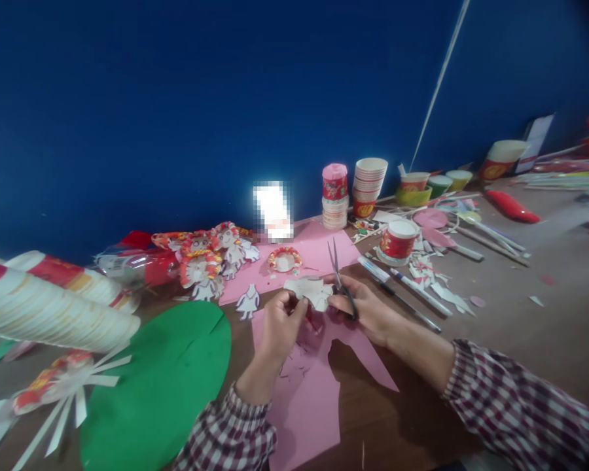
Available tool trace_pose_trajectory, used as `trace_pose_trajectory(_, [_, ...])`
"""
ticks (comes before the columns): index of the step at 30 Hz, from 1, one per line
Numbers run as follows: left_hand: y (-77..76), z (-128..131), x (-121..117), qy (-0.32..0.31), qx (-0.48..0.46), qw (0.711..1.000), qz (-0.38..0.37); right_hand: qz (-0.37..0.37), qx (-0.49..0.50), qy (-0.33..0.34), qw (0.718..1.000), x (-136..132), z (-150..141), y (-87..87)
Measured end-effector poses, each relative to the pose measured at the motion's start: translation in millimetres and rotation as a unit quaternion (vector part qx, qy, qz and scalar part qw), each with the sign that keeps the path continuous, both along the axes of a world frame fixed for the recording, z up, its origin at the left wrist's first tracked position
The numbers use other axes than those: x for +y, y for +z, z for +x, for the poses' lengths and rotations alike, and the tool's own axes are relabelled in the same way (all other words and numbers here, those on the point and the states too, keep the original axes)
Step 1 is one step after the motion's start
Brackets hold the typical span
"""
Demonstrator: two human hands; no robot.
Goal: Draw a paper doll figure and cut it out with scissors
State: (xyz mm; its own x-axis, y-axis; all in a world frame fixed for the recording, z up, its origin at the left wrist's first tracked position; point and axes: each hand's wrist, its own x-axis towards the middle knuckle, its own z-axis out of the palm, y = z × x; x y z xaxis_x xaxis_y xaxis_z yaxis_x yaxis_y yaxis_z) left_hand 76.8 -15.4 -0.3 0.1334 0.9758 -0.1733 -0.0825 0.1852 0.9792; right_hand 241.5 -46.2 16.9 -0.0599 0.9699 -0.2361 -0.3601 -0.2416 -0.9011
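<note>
Between my two hands is a piece of white paper [307, 290] with an uneven cut outline. My left hand [281, 327] pinches its lower left edge between thumb and fingers. My right hand [360, 307] grips a pair of scissors [341, 278] with black handles, the blades pointing up and away from me. Its fingertips also come close to the paper's right edge; whether they touch it I cannot tell. Under my hands lies cut pink paper [307, 405]. A white paper figure with a dark outline [248, 302] rests left of my left hand.
A green paper oval [161, 386] and stacked paper cups [53, 307] lie on the left. Decorated paper figures [201, 258] are piled behind. On the right are pens [422, 292], a red cup [399, 242] and paper scraps [454, 297]. A cup stack [370, 186] stands near the blue wall.
</note>
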Motion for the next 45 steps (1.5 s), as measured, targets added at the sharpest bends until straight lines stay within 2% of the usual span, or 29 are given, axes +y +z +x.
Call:
trace_pose_trajectory(2, [1.6, 0, 0, -0.009, -0.001, 1.000, 0.014, -0.009, -0.007, -0.005, 1.000, 0, 0, 0.1])
trace_pose_trajectory(6, [9.6, 4, -2, -0.024, -0.107, 0.994, -0.029, 0.004, -0.018, -0.038, 0.999, 1, -1, 0.9])
trace_pose_trajectory(10, [15.2, 6, -2, 0.018, -0.164, 0.984, -0.069, 0.012, -0.031, -0.037, 0.999, 1, -1, 0.5])
trace_pose_trajectory(14, [13.8, 5, 1, 0.038, -0.165, 0.983, -0.069, 0.019, -0.025, -0.025, 0.999, 0, -3, -1.1])
trace_pose_trajectory(24, [7.7, 2, 1, 0.028, -0.147, 0.987, -0.067, 0.036, -0.032, -0.012, 0.999, 0, -5, -1.5])
trace_pose_trajectory(45, [12.9, 3, 3, 0.061, -0.152, 0.984, -0.066, 0.060, -0.094, 0.004, 0.994, 0, -4, -4.8])
